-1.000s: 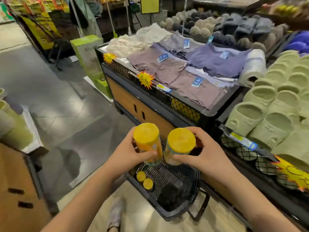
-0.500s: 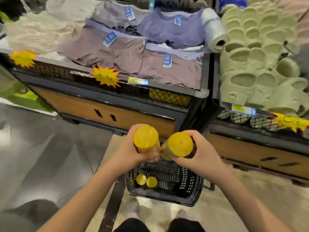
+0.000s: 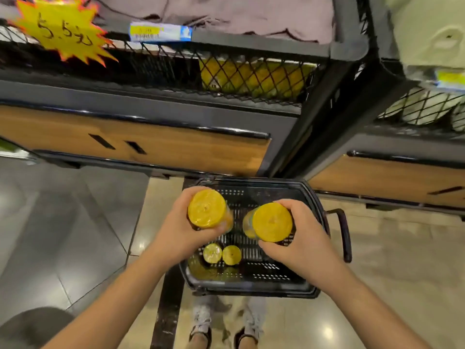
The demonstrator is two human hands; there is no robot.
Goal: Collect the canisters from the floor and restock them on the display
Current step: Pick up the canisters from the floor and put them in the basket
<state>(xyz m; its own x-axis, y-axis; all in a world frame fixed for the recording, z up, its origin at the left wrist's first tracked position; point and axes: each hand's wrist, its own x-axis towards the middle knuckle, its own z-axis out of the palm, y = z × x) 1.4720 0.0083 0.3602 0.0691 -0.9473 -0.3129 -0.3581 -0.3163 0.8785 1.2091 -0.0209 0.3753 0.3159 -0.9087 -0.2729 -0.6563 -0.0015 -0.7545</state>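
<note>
My left hand [image 3: 180,233] grips a yellow-lidded canister [image 3: 207,208] upright, seen from above. A second yellow-lidded canister [image 3: 272,222] is held the same way in my right hand [image 3: 302,244]. Both hang over a black plastic shopping basket [image 3: 314,292] on the floor. Two more canisters [image 3: 222,253] stand side by side in the basket's near left part, only their yellow lids showing.
A display table [image 3: 156,144] with wooden front panels and a mesh-sided bin stands just beyond the basket, with folded clothes on top and a yellow price star [image 3: 60,31]. A second display [image 3: 402,177] is at the right. My feet [image 3: 224,336] stand near the basket.
The view has tilted down and closer to the basket. Both hands have moved lower over it, and the two held canisters are now a little apart.
</note>
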